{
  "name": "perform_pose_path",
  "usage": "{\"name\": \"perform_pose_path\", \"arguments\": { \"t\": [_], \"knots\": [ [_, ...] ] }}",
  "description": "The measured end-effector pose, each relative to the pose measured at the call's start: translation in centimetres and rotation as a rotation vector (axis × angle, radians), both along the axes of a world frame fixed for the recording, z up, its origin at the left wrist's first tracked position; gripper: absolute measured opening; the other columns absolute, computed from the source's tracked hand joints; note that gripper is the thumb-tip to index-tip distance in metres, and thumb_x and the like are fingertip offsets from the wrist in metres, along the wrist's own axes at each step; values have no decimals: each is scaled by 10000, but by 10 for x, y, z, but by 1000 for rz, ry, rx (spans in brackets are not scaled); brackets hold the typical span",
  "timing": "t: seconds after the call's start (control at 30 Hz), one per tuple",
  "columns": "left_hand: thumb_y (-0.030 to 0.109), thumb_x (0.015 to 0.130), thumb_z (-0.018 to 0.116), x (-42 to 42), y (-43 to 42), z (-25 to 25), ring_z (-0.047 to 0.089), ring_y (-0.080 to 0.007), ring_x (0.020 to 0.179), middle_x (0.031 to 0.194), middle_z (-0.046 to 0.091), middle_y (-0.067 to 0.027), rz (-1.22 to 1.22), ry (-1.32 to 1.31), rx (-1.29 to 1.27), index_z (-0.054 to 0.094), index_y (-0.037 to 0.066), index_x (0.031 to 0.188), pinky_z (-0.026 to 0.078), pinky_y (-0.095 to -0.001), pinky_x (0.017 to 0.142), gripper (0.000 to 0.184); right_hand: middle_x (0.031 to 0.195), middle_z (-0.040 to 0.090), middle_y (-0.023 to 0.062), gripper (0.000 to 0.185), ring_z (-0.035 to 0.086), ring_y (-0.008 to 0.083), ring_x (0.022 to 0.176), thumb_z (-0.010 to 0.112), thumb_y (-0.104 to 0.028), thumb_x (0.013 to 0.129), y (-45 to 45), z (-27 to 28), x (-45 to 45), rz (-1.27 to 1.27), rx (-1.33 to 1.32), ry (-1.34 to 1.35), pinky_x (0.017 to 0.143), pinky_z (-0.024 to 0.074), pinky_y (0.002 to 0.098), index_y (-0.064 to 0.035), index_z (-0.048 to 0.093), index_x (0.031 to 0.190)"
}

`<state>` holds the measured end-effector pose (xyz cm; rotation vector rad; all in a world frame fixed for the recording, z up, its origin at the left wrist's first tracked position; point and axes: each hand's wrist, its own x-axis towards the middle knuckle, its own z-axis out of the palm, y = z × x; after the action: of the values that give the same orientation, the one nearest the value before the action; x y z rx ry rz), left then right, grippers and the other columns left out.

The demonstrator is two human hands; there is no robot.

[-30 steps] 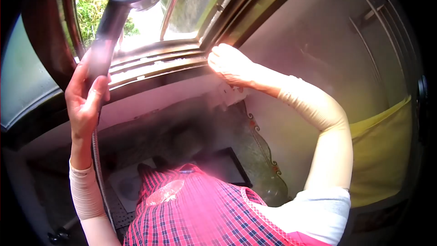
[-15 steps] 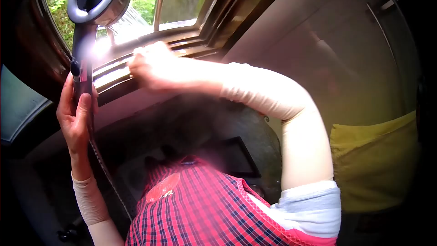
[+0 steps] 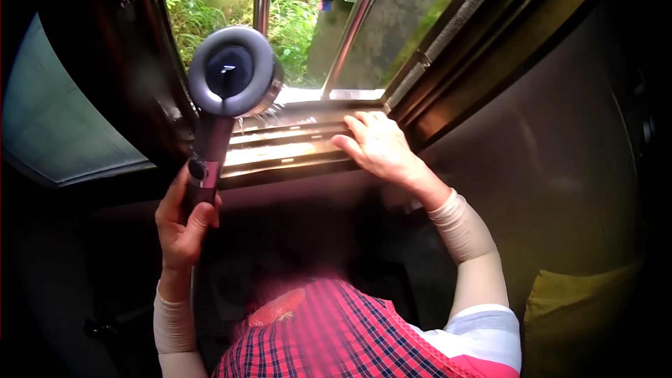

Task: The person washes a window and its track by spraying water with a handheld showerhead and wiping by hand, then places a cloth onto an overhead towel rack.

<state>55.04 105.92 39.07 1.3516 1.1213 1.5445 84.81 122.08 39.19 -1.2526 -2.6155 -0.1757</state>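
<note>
My left hand (image 3: pixel 183 227) is wrapped round the handle of a dark handheld shower head (image 3: pixel 231 73), which is held upright with its back facing me. Water sprays from its far side toward the window sill. The sliding-window track (image 3: pixel 287 147) is wet and shines with light. At the right end of the track lies my right hand (image 3: pixel 381 147), its fingers apart on the sill near the frame corner. Nothing shows in it, though the underside of the palm is hidden.
Above the sill is an open window with metal bars (image 3: pixel 262 0) and greenery outside. A bluish glass pane (image 3: pixel 63 112) stands at the left. A yellow cloth (image 3: pixel 577 315) hangs at the lower right, beside a shiny wall (image 3: pixel 553 154).
My right hand has gone from a closed shape mid-track to spread fingers at the track's right end. The view has shifted, and the shower head appears lower and further right.
</note>
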Motion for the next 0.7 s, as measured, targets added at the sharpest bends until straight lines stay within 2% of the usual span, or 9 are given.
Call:
{"name": "perform_pose_path", "arguments": {
  "t": [0.17,0.27,0.33,0.37,0.47,0.53,0.6,0.67,0.7],
  "knots": [
    [184,910,608,16,9,8,504,-79,629,849,585,-68,-150,-126,-51,352,-31,1389,419,-191,574,584,798,548,131,459,512,279,757,525,-496,888,6,-16,-29,179,166,119,621,368,389,-43,587,855],
    [163,902,619,28,13,18,491,-71,641,845,573,-54,-82,-51,-74,351,-32,1389,408,-181,583,589,959,582,164,509,528,360,890,466,-528,910,24,-20,-62,298,-227,115,763,415,456,-37,586,966],
    [167,901,616,33,13,24,489,-71,641,843,570,-53,-54,-57,-66,363,-35,1378,405,-179,587,577,1029,593,156,541,530,379,997,437,-544,917,22,-23,-75,405,-155,177,826,419,481,-35,566,1048],
    [169,900,615,34,13,27,487,-71,641,841,568,-53,-41,-59,-62,369,-36,1373,404,-178,588,571,1040,599,138,546,526,332,1076,433,-551,914,26,-23,-77,392,-238,205,840,416,469,-44,547,1081],
    [172,896,601,30,2,38,490,-74,640,844,569,-59,29,-45,-70,385,-43,1354,404,-182,595,550,992,609,127,512,556,292,1018,461,-546,902,18,13,-52,129,-423,-54,803,426,454,-59,565,1023],
    [172,887,591,24,-11,43,497,-77,639,846,571,-59,87,-24,-85,407,-49,1335,401,-185,594,532,783,601,70,385,597,275,756,593,-457,850,22,-11,-28,267,-122,150,662,436,386,-73,589,880],
    [151,881,590,21,-24,46,505,-78,655,852,575,-58,160,49,-74,417,-47,1332,410,-184,602,522,747,586,60,327,591,269,715,671,-371,805,18,-21,-30,274,25,232,643,432,389,-59,582,854],
    [121,872,589,23,-34,47,512,-80,671,854,578,-58,237,114,-83,420,-46,1334,422,-185,616,519,798,606,106,317,602,284,750,718,-282,770,8,-18,-45,333,-24,366,694,451,419,-27,590,908],
    [106,867,588,24,-38,47,516,-81,679,855,579,-58,277,143,-86,421,-46,1334,428,-185,623,519,920,636,152,351,620,299,835,726,-219,766,0,-28,-59,435,147,556,755,475,428,-9,595,1015]
  ]
}}
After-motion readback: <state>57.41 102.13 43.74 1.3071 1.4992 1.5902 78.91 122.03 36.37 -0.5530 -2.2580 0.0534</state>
